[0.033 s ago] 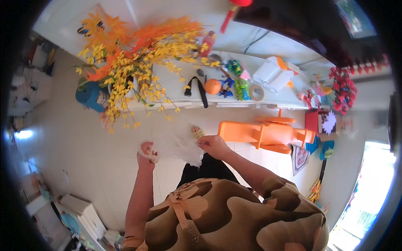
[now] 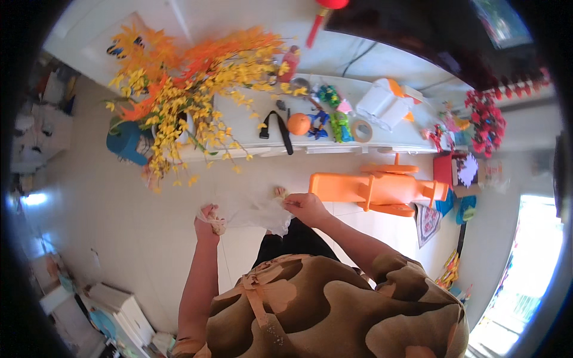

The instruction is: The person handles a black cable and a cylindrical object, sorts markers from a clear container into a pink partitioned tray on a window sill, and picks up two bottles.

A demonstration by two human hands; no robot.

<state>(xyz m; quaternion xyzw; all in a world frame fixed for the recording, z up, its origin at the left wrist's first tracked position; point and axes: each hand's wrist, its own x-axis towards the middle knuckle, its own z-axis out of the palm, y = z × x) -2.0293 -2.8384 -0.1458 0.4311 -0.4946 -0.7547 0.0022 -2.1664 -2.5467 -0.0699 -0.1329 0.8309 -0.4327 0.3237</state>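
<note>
A thin, clear plastic bag [image 2: 250,213] stretches between my two hands, low above the pale floor. My left hand [image 2: 209,221] is closed round one end of it, with a whitish loop across the fingers. On the other side, my right hand [image 2: 305,208] pinches the bag's edge between thumb and fingers. The middle of the bag hangs loose and crumpled, its lower part near my dark trousers [image 2: 297,241]. Just beyond my right fingers, part of a foot [image 2: 280,191] shows. What the bag contains, if anything, cannot be made out.
An orange plastic ride-on toy [image 2: 346,189] stands right of my right hand. Ahead runs a white cabinet [image 2: 239,104] bearing yellow and orange artificial flowers [image 2: 203,71], a black strap [image 2: 280,131], an orange [image 2: 299,124], a tape roll [image 2: 362,130] and a white box [image 2: 385,104].
The view has shifted very slightly, so the cabinet and its things sit a little farther left. Both hands keep their hold on the plastic bag.
</note>
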